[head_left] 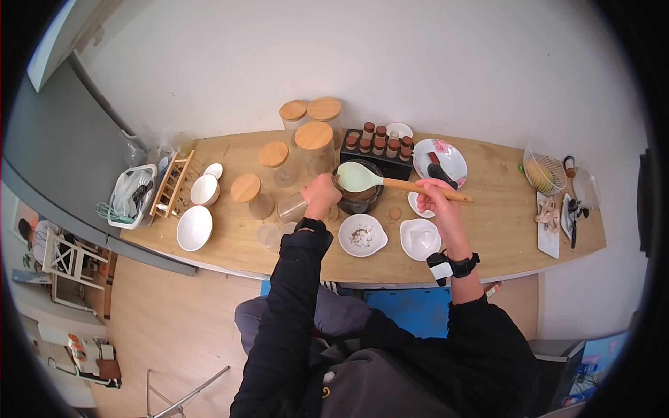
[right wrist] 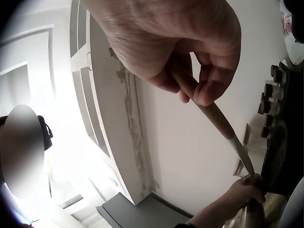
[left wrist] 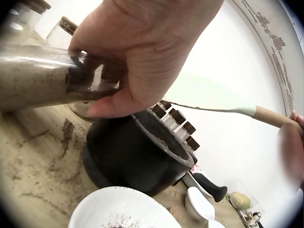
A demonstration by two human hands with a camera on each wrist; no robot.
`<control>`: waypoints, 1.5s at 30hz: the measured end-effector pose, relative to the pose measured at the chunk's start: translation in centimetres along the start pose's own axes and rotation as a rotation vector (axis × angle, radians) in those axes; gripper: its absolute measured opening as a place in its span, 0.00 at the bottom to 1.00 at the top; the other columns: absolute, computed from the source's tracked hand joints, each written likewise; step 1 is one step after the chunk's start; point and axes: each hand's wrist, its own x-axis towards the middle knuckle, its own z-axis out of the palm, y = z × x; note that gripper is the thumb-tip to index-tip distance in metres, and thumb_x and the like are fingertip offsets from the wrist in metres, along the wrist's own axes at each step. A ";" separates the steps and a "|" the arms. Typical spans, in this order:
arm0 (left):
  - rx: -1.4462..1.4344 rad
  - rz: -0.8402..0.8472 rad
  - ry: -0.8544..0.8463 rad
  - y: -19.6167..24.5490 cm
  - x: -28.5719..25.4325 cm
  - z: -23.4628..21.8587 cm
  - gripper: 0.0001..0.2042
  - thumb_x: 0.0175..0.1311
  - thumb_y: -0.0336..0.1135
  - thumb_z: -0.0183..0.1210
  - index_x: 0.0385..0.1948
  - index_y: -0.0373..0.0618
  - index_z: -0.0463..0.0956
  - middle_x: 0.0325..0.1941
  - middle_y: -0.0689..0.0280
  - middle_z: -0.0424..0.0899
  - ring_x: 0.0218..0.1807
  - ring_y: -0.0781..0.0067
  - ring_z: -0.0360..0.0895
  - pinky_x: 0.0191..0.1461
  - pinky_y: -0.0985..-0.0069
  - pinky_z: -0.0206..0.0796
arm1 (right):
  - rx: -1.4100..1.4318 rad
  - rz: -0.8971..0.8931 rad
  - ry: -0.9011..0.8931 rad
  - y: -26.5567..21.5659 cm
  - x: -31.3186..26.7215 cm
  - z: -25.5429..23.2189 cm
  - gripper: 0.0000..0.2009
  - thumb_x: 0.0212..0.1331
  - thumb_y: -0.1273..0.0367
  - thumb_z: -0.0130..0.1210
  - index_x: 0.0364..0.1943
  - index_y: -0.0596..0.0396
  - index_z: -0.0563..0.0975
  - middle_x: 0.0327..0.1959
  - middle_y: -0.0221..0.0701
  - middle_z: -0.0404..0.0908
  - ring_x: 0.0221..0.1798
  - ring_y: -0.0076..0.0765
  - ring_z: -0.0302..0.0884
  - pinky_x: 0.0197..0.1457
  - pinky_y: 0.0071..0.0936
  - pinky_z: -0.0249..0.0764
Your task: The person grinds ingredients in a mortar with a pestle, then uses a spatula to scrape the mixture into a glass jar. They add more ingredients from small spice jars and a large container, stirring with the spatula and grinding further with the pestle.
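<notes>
My left hand (head_left: 322,197) grips a clear glass jar (left wrist: 38,78) near its mouth. The jar is tipped nearly on its side, with brownish powder along its lower wall and its mouth toward the black mortar (left wrist: 137,152). My right hand (head_left: 440,202) holds the wooden handle (right wrist: 213,118) of a spatula. Its pale green head (head_left: 357,177) is over the mortar, close by my left hand. Dark residue lines the mortar's rim. In front of it sits a white spouted bowl (head_left: 380,241) with dark bits inside.
Wooden-lidded jars (head_left: 274,155) stand at the back left, beside a black rack (head_left: 390,166) of brown-capped bottles. White bowls (head_left: 194,228) sit left; another spouted bowl (head_left: 411,251) is at right. A flowered plate (head_left: 456,164) holds a black-handled tool. Spilled powder (left wrist: 66,137) marks the table.
</notes>
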 end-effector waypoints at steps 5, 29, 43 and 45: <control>0.003 0.009 -0.003 0.0 0.0 -0.1 0.14 0.46 0.32 0.58 0.38 0.59 0.79 0.44 0.66 0.83 0.51 0.64 0.77 0.58 0.58 0.55 | -0.007 -0.008 -0.005 0.0 0.1 0.0 0.11 0.63 0.67 0.51 0.39 0.60 0.79 0.24 0.28 0.76 0.26 0.18 0.72 0.29 0.16 0.71; -0.009 0.012 0.035 0.0 -0.3 0.1 0.13 0.46 0.32 0.58 0.36 0.59 0.79 0.42 0.66 0.83 0.50 0.63 0.78 0.58 0.58 0.55 | -0.097 0.000 -0.070 0.4 -0.3 -0.6 0.10 0.61 0.70 0.49 0.37 0.60 0.80 0.24 0.26 0.76 0.26 0.17 0.72 0.30 0.15 0.70; 0.014 0.009 0.041 0.2 -0.4 0.1 0.11 0.51 0.36 0.56 0.37 0.60 0.80 0.43 0.66 0.83 0.51 0.63 0.78 0.58 0.58 0.55 | -0.032 0.042 0.117 4.2 0.6 -0.8 0.11 0.62 0.67 0.50 0.40 0.59 0.80 0.25 0.26 0.75 0.27 0.18 0.71 0.31 0.16 0.70; 0.015 0.004 0.039 0.2 -0.4 0.1 0.11 0.51 0.36 0.56 0.37 0.60 0.80 0.43 0.66 0.83 0.51 0.63 0.78 0.58 0.58 0.55 | -0.020 0.061 0.123 4.8 0.4 -0.7 0.12 0.62 0.66 0.50 0.41 0.58 0.79 0.25 0.26 0.75 0.27 0.18 0.71 0.32 0.16 0.70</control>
